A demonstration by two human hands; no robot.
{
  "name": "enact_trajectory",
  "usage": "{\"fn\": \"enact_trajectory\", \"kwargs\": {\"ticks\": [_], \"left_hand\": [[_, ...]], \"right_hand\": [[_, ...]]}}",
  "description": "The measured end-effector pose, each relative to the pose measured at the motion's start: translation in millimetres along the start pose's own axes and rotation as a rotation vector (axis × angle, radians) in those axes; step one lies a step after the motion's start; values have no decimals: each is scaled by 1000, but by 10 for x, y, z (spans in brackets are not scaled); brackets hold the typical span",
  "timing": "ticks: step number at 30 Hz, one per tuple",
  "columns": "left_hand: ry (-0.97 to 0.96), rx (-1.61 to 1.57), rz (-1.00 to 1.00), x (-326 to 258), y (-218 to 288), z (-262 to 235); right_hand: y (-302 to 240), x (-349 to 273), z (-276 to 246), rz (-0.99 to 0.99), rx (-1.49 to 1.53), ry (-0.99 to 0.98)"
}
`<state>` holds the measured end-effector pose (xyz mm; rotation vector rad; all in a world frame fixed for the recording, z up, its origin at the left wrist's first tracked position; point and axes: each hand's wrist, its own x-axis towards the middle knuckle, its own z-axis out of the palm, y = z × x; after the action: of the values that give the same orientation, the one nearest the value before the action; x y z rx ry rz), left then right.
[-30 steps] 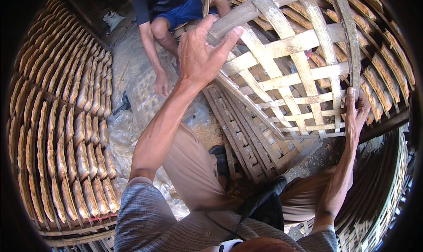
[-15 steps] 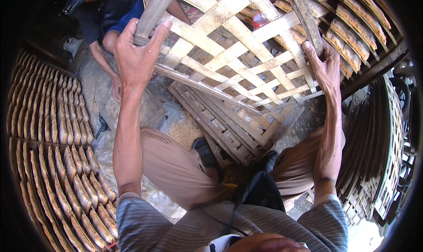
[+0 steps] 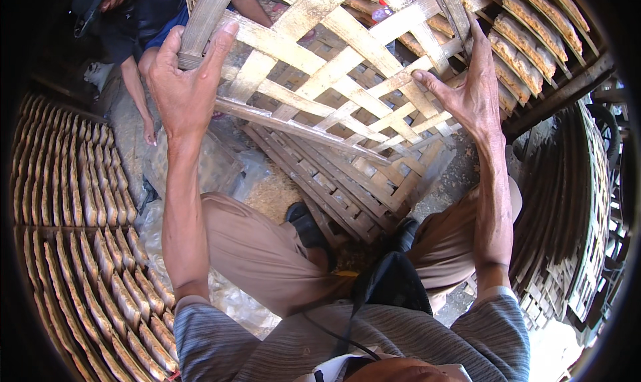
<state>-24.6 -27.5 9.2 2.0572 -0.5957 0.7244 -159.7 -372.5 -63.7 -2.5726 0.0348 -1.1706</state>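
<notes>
Both hands up on a wide woven bamboo lattice tray, held tilted in front of the body, above the knees. Left hand clenched round a broad slat at the tray's upper left edge, thumb over the top. Right hand grasping the right side, fingers spread and hooked through the weave, thumb pressing a crossing strip. Under the held tray, more lattice trays stacked flat on the ground between the feet. Curved rack of flat golden crackers at left, rows overlapping; more loaded racks upper right, empty trays leaning on edge at right. Another person's arm seated behind, upper left, apart from the tray.

Step in hand, by the look: lifting or turning the top tray clear of the stack, mid-carry. Next move likely calls for even grip on both sides, keeping the springy frame level, clearing the stack's edge and the seated person before swinging sideways.
</notes>
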Motion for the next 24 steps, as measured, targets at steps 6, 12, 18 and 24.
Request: {"fn": "enact_trajectory", "kwargs": {"ticks": [6,12,18,24], "left_hand": [[-16,32,-4,-1,15,3],[-4,21,70,-11,0,-1],[-47,-89,21,45,-136,1],[-96,-110,73,15,-101,-61]], "right_hand": [[-47,-9,-19,26,-3,-16],[-56,26,-30,-24,-15,0],[83,56,-155,333,225,-160],[286,-2,-241,539,397,-148]]}}
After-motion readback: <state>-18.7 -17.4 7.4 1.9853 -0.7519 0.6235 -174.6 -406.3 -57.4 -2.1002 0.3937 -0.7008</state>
